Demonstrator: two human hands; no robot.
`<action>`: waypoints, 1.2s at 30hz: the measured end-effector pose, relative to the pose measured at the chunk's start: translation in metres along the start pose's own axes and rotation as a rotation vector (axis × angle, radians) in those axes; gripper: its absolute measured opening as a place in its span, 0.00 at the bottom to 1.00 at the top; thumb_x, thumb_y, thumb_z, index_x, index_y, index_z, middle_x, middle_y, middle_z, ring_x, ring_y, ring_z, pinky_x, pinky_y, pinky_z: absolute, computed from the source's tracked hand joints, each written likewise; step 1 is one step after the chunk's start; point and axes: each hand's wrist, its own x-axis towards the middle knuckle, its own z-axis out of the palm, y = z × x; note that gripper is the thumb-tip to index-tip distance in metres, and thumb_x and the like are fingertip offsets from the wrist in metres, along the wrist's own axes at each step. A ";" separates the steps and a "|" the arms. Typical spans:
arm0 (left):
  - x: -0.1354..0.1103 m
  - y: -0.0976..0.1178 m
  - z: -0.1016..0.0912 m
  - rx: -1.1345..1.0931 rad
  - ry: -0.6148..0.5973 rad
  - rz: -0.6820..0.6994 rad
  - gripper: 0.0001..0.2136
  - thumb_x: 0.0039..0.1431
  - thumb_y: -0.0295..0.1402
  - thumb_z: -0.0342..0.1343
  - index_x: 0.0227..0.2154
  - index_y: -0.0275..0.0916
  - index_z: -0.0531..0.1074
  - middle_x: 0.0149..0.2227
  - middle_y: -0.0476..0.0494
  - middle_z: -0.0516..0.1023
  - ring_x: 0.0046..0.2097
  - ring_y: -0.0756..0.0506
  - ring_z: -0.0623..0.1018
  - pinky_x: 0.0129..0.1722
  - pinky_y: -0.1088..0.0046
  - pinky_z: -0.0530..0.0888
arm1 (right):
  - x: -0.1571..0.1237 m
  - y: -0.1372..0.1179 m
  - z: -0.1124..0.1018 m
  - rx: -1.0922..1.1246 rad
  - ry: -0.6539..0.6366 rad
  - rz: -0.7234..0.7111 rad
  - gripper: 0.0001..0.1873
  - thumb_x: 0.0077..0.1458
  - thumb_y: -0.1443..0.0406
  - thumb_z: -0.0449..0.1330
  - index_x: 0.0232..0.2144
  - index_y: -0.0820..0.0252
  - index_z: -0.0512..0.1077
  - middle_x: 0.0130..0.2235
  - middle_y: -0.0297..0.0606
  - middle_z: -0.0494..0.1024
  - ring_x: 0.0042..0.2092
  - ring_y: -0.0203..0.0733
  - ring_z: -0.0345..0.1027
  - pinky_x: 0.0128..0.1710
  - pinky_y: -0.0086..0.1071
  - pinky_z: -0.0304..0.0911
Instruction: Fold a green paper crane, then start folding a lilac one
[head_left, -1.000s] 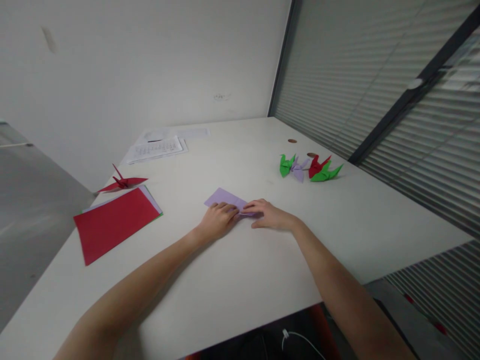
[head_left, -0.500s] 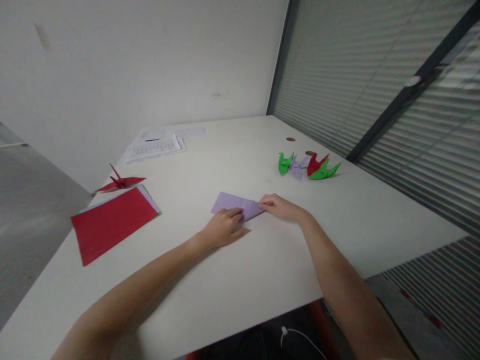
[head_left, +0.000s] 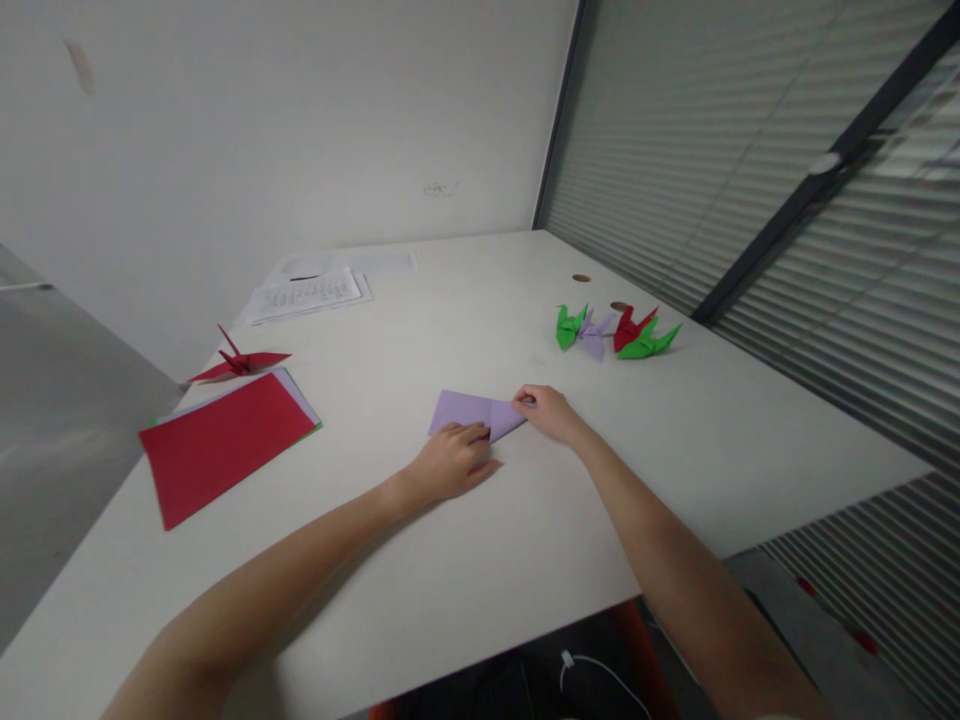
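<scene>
A folded sheet of purple origami paper (head_left: 461, 408) lies on the white table (head_left: 420, 340) in front of me. My left hand (head_left: 454, 460) rests on its near edge, fingers laid out over the paper and thumb apart, pointing right. At the paper's pointed right end, my right hand (head_left: 547, 410) pinches the tip between thumb and fingers. Part of the near edge is hidden beneath my left fingers.
On the left lie a stack of coloured paper with a red sheet (head_left: 232, 445) on top and a red paper crane (head_left: 240, 363). Several folded cranes, among them a green one (head_left: 570, 327), stand at the back right. Printed sheets (head_left: 307, 295) lie at the back left.
My right hand has shifted slightly left, its fingers curling more over the paper's tip. The purple paper has turned a little and its right part looks flatter.
</scene>
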 end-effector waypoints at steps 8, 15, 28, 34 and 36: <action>0.000 -0.002 0.004 -0.052 0.043 -0.074 0.10 0.61 0.37 0.53 0.39 0.36 0.73 0.44 0.38 0.77 0.45 0.41 0.77 0.46 0.62 0.71 | 0.001 0.001 0.001 0.117 0.021 -0.025 0.06 0.53 0.63 0.59 0.30 0.59 0.74 0.33 0.38 0.79 0.36 0.41 0.70 0.38 0.33 0.61; 0.000 -0.019 0.007 -0.251 0.131 -0.283 0.11 0.53 0.22 0.53 0.39 0.38 0.75 0.38 0.41 0.80 0.40 0.43 0.78 0.46 0.61 0.70 | -0.008 -0.021 -0.020 0.606 -0.353 -0.283 0.24 0.54 0.48 0.56 0.34 0.64 0.78 0.31 0.42 0.80 0.35 0.42 0.72 0.40 0.36 0.65; 0.003 -0.057 0.001 -1.575 0.474 -0.602 0.06 0.36 0.29 0.64 0.19 0.34 0.73 0.43 0.34 0.78 0.47 0.34 0.77 0.45 0.58 0.72 | -0.010 -0.005 -0.022 0.020 -0.372 -0.390 0.30 0.43 0.63 0.67 0.51 0.45 0.72 0.61 0.36 0.65 0.63 0.56 0.50 0.62 0.53 0.46; 0.000 -0.068 -0.002 -1.724 0.509 -0.628 0.08 0.38 0.32 0.63 0.24 0.37 0.71 0.49 0.39 0.75 0.47 0.38 0.77 0.44 0.59 0.73 | -0.009 -0.025 -0.009 0.107 -0.117 -0.519 0.16 0.53 0.69 0.59 0.43 0.49 0.78 0.51 0.37 0.74 0.57 0.46 0.59 0.58 0.44 0.53; 0.001 -0.081 -0.002 -1.598 0.592 -0.679 0.09 0.43 0.34 0.61 0.28 0.37 0.72 0.49 0.38 0.75 0.49 0.39 0.75 0.46 0.60 0.73 | -0.008 -0.027 -0.005 0.069 0.018 -0.507 0.15 0.55 0.70 0.57 0.39 0.49 0.79 0.44 0.39 0.77 0.50 0.46 0.63 0.53 0.43 0.56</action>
